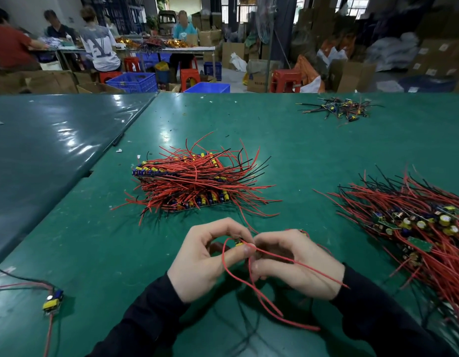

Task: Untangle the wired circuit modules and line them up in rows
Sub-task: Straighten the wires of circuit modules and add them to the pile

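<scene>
Left hand point(201, 258) and right hand point(295, 264) together at near table edge, fingers curled, pinching one small module point(239, 244) between the fingertips; red leads point(262, 300) trailing toward the body. Aligned stack point(187, 184) straight ahead, wires lying left-right; tangled heap point(416, 222) nearer right hand.

Lighting: even overhead light, moderately bright on the green matte work table point(287, 150); background hall dimmer. Daylight enters through the far windows point(357, 7). Glare: white streaks on the glossy dark-green plastic sheet point(68, 140) at left. Shadows: soft, short, beneath the left hand point(210, 258) and right hand point(295, 264). Distortion: wide-angle bowing at the edges. Blur: the loose red-wired pile of circuit modules point(416, 222) smears at far right; distant cardboard boxes point(429, 60) soft.
</scene>
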A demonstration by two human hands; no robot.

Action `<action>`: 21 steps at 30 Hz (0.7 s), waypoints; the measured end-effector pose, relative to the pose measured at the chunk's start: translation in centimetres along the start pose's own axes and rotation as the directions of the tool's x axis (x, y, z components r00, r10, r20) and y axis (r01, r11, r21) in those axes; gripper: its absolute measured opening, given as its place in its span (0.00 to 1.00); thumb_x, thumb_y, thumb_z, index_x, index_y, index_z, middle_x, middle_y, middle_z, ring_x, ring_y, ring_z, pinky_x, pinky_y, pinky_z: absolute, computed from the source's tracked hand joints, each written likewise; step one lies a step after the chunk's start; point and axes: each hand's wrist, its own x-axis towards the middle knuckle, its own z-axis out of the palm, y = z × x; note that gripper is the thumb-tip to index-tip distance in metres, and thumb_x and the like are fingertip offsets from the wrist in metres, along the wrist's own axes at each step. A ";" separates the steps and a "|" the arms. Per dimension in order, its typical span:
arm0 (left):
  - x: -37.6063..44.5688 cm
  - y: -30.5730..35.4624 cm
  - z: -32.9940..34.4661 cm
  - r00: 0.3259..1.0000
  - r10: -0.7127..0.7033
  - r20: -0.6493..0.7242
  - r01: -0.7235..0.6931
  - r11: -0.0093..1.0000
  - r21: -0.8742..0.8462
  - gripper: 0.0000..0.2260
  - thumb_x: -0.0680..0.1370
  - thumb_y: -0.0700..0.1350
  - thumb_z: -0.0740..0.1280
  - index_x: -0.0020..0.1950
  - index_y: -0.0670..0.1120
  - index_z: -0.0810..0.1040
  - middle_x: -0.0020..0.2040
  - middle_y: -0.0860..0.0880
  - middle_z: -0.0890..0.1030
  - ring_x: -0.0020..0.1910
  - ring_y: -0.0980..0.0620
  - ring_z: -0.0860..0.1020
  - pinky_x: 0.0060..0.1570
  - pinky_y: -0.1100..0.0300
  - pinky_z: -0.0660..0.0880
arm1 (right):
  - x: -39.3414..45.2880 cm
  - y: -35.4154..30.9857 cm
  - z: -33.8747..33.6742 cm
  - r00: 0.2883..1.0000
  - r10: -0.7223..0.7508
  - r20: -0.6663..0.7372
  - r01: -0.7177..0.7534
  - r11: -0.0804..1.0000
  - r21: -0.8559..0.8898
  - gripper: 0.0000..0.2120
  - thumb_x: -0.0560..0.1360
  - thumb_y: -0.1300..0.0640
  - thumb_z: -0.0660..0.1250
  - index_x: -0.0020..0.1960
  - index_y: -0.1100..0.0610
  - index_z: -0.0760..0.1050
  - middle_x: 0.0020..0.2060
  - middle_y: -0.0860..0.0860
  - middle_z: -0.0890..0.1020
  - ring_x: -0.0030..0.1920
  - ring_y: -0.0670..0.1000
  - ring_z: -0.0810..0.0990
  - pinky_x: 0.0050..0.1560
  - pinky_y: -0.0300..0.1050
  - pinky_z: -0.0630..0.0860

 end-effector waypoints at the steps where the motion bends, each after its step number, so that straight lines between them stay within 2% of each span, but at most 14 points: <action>1: 0.0 0.1 0.0 1.000 0.009 -0.016 -0.009 1.000 -0.006 0.03 0.70 0.45 0.72 0.40 0.46 0.81 0.38 0.48 0.81 0.39 0.56 0.78 0.41 0.64 0.73 | 0.0 -0.1 0.2 1.000 0.012 0.011 -0.013 0.996 0.087 0.02 0.70 0.57 0.70 0.42 0.52 0.77 0.33 0.47 0.81 0.35 0.46 0.79 0.39 0.41 0.76; 4: 0.1 0.4 -0.1 0.999 0.024 -0.031 -0.026 0.998 -0.052 0.06 0.69 0.48 0.71 0.39 0.46 0.80 0.40 0.45 0.81 0.41 0.53 0.78 0.41 0.59 0.73 | 0.1 -0.4 0.5 1.000 -0.006 0.000 0.005 0.986 0.167 0.03 0.72 0.53 0.68 0.44 0.53 0.77 0.32 0.43 0.80 0.34 0.44 0.78 0.38 0.40 0.75; 7: 0.1 0.6 0.1 1.000 0.014 0.002 -0.013 0.987 -0.157 0.02 0.68 0.46 0.71 0.38 0.48 0.81 0.43 0.46 0.80 0.45 0.52 0.78 0.45 0.59 0.73 | 0.1 -0.6 1.1 0.998 -0.057 0.010 0.054 0.974 0.221 0.02 0.73 0.57 0.69 0.44 0.53 0.77 0.31 0.44 0.80 0.32 0.42 0.77 0.36 0.36 0.74; 10: 0.2 0.6 0.1 0.999 -0.017 0.034 0.023 0.977 -0.212 0.02 0.68 0.46 0.70 0.37 0.49 0.81 0.44 0.50 0.80 0.45 0.53 0.78 0.48 0.61 0.73 | 0.2 -0.5 1.7 0.999 -0.042 -0.007 0.042 0.947 0.317 0.03 0.72 0.60 0.70 0.44 0.58 0.76 0.30 0.46 0.80 0.29 0.44 0.78 0.33 0.35 0.73; 15: 0.0 1.1 -0.2 0.991 -0.118 0.061 0.132 0.927 -0.352 0.15 0.64 0.59 0.75 0.36 0.48 0.80 0.44 0.50 0.81 0.44 0.51 0.77 0.45 0.59 0.73 | 0.5 0.0 1.9 0.998 0.056 0.039 -0.068 0.892 0.446 0.05 0.72 0.56 0.64 0.40 0.57 0.75 0.29 0.50 0.79 0.28 0.48 0.79 0.29 0.37 0.71; 17: 0.0 1.2 -0.3 0.991 -0.122 0.053 0.133 0.923 -0.360 0.14 0.64 0.57 0.76 0.36 0.47 0.81 0.42 0.51 0.80 0.41 0.53 0.76 0.42 0.63 0.72 | 0.6 0.2 1.7 0.993 0.088 0.081 -0.117 0.852 0.510 0.04 0.69 0.55 0.65 0.37 0.55 0.77 0.27 0.49 0.79 0.27 0.47 0.78 0.28 0.37 0.72; 20: 0.0 1.4 -0.1 0.996 -0.077 0.049 0.087 0.955 -0.285 0.03 0.68 0.43 0.73 0.34 0.47 0.81 0.34 0.53 0.78 0.34 0.57 0.73 0.37 0.68 0.70 | 0.7 0.3 1.4 0.977 0.110 0.185 -0.191 0.837 0.512 0.07 0.62 0.51 0.65 0.35 0.51 0.81 0.27 0.51 0.80 0.28 0.49 0.80 0.28 0.37 0.73; 21: -0.1 1.3 0.0 0.996 -0.083 0.042 0.091 0.963 -0.252 0.05 0.68 0.39 0.72 0.33 0.47 0.81 0.32 0.53 0.78 0.31 0.58 0.72 0.34 0.69 0.69 | 0.7 0.4 1.5 0.971 0.119 0.205 -0.208 0.844 0.495 0.08 0.62 0.50 0.64 0.36 0.50 0.81 0.27 0.51 0.80 0.29 0.49 0.80 0.28 0.37 0.73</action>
